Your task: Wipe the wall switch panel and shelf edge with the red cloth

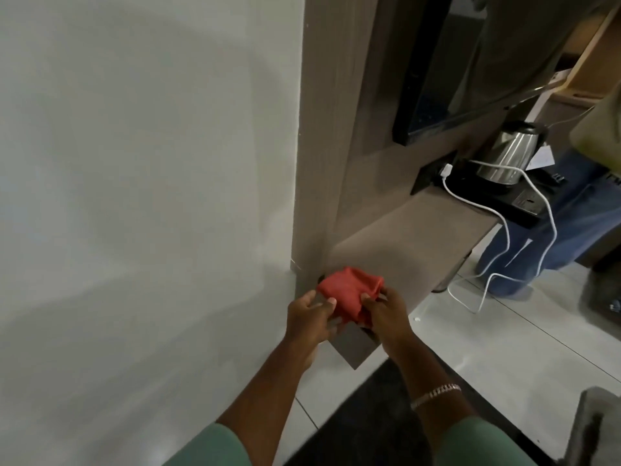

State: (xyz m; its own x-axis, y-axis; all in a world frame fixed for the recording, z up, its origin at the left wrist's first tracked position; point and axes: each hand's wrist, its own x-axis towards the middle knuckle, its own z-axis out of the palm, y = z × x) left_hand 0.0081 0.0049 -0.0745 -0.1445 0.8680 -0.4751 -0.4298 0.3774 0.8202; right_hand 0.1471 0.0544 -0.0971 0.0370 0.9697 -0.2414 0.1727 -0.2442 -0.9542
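1. While bunched loosely between both hands, the red cloth [349, 290] risks slipping out of the thin pinch and dropping to the floor [504, 334] below; too small a bite of fabric on either side would cause it.
2. Beyond the hands, further along the shelf [420, 237], a white cable [504, 230] trailing over the edge; a long sweep could snag it and tug the kettle [510, 153] or its black base.
3. No switch panel plainly visible; searching for it with eyes off the shelf could leave part of the edge unwiped.
4. Left hand [311, 319]: fingers curled, thumb and fingertips closed on the near left side of the cloth, not spread.
5. Right hand [386, 314]: likewise pinching, thumb and forefinger nipped on the near right side of the cloth, the other fingers folded under; cannot tell whether touching the shelf.
6. Cloth itself: crumpled, held just over the near corner of the shelf, close beside the wall [134, 196] to the left of the hands; contact with the shelf top not clear.
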